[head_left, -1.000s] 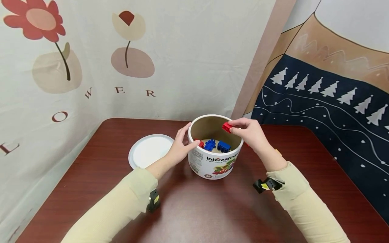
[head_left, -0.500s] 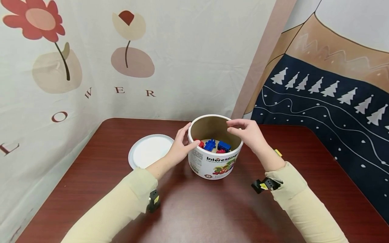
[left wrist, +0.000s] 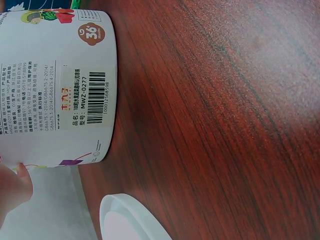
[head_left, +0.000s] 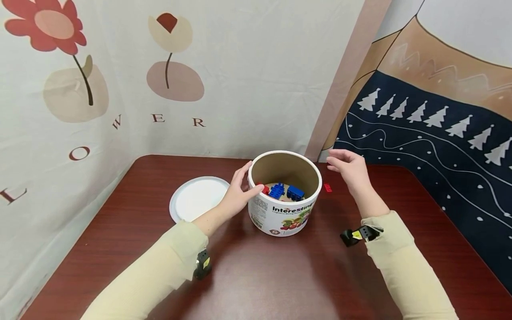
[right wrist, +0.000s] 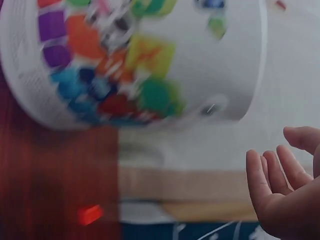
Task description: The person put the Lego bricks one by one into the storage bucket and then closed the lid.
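A white plastic bucket [head_left: 260, 218] with printed fruit and lettering stands upright on the table. Blue toy bricks [head_left: 295, 193] and a red one [head_left: 265, 190] lie at its bottom. My left hand [head_left: 237, 195] holds the bucket's left side, its thumb over the front rim and its fingers along the side. To the right of the bucket, my right hand [head_left: 350, 171] is raised with nothing in it, its fingers loosely bent. A small red brick [head_left: 328, 187] lies on the table between the bucket and that hand; in the right wrist view this red brick [right wrist: 90, 214] is blurred.
A white round lid [head_left: 196, 198] lies on the dark red wooden table [head_left: 272, 275], left of the bucket. Behind the table hangs a pale cloth [head_left: 256, 80] with flower prints. A dark tree-patterned cloth [head_left: 420, 146] hangs at the right.
My right hand released a red brick into the bucket, then moved right, away from the rim. The small red brick on the table has come into view. My left hand stayed put.
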A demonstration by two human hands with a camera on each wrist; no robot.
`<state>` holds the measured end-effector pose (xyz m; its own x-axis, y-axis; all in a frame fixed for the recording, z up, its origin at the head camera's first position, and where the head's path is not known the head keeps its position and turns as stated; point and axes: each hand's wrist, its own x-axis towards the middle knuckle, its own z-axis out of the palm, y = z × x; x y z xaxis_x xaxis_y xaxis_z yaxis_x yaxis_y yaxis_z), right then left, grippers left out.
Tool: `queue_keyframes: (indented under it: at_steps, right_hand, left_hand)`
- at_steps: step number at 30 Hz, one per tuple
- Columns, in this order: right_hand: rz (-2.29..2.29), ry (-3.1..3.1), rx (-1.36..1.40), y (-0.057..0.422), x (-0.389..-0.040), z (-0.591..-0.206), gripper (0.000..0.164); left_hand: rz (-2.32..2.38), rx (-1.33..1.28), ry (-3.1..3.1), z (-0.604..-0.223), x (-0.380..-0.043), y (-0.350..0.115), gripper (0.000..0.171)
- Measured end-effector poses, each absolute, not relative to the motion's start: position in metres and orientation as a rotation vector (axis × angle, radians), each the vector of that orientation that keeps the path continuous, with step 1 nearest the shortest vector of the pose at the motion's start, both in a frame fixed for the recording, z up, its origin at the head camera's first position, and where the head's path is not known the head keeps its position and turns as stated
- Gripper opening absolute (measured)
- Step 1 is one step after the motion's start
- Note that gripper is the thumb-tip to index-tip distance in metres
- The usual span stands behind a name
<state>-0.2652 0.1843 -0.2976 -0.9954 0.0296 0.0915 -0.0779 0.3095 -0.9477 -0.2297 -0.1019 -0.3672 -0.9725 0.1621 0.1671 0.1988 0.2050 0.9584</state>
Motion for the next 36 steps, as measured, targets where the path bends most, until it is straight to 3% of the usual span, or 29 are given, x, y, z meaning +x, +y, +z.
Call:
queue_keyframes:
  at_steps: [12, 20, 36]
  right_hand:
    - [1.844, -2.465, -0.495, 0.212, -0.293, -0.358, 0.048]
    - [1.735, -2.587, -0.686, 0.213, -0.302, -0.391, 0.048]
    - [1.447, -2.827, -0.63, 0.206, -0.311, -0.408, 0.036]
  left_hand:
    - [-1.942, -0.35, -2.422, -0.366, -0.228, -0.103, 0.074]
    - [-1.978, -0.346, -2.447, -0.338, -0.21, -0.1, 0.073]
    - [-1.919, -0.366, -2.397, -0.368, -0.228, -0.101, 0.073]
